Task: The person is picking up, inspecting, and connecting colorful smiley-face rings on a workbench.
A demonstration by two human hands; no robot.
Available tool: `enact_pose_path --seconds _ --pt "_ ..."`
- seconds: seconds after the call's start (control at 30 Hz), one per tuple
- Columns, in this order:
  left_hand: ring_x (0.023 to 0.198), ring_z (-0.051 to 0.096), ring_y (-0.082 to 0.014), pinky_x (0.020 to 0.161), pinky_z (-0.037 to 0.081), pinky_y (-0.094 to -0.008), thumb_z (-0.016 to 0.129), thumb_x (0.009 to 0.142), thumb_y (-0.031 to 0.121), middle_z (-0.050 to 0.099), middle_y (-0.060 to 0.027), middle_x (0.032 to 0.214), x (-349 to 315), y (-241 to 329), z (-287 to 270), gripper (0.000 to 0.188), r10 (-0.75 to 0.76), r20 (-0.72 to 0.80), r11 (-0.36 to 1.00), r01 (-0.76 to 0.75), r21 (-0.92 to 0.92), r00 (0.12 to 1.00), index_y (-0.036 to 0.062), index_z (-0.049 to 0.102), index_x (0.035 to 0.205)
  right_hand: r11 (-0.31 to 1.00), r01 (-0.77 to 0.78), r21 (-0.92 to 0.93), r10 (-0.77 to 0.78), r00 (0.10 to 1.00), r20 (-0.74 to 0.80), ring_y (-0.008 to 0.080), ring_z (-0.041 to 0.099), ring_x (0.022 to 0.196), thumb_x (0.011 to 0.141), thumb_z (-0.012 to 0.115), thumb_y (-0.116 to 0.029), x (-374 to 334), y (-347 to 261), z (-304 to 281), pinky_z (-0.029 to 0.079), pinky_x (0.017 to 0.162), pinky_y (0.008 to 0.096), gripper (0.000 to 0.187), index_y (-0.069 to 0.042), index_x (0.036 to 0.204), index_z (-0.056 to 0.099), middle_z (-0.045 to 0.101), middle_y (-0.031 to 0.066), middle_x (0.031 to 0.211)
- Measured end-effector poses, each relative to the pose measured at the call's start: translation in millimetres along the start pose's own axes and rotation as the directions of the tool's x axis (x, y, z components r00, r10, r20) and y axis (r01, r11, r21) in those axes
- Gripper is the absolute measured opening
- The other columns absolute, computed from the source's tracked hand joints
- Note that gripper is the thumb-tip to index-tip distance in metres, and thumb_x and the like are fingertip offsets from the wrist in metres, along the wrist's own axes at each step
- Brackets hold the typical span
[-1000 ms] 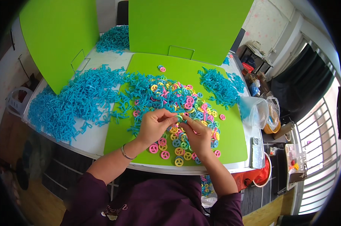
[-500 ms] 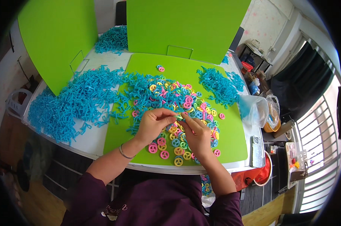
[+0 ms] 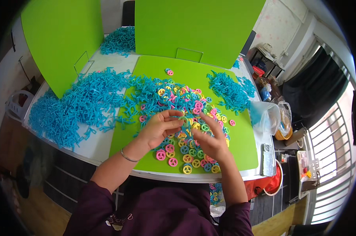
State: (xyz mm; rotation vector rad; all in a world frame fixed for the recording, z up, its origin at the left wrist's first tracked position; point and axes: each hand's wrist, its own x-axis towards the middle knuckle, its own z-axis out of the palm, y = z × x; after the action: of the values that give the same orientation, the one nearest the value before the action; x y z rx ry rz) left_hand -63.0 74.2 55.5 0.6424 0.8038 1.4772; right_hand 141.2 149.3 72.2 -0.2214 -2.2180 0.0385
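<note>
Both hands [image 3: 185,131] meet fingertip to fingertip, fingers curled, forearms angled inward

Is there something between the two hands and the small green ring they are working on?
Nothing visible does. The left hand and the right hand both meet at the green ring, fingertips at it, above the green mat. Loose coloured rings lie beneath and around, and blue plastic pieces sit off to the left.
</note>
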Motion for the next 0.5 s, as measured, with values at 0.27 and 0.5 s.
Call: enact_pose_path --seconds 0.27,0.5 --pt "0.082 0.063 -0.0139 0.073 0.050 -0.0269 0.068 0.084 0.018 0.064 -0.0013 0.091 -9 -5 19 0.023 0.077 0.136 0.632 -0.153 0.760 0.988 0.0067 0.063 0.104 0.751 -0.277 0.600 0.328 0.944 0.026 0.0207 0.060 0.098 0.081 0.067 -0.005 -10 -1 0 0.050 0.081 0.0317 0.018 -0.006 0.099 0.068 0.066 0.0083 0.103" --pt "0.087 0.053 -0.0263 0.084 0.043 -0.0389 0.073 0.072 0.025 0.059 -0.0060 0.087 -13 -28 10 0.022 0.210 0.543 -0.081 -0.539 0.838 0.813 0.0108 0.070 0.089 0.204 -0.548 0.812 0.693 0.666 0.276 0.0143 0.063 0.084 0.094 0.055 -0.012 -9 5 -5 0.049 0.074 0.0280 0.020 0.002 0.106 0.062 0.065 0.0069 0.092"
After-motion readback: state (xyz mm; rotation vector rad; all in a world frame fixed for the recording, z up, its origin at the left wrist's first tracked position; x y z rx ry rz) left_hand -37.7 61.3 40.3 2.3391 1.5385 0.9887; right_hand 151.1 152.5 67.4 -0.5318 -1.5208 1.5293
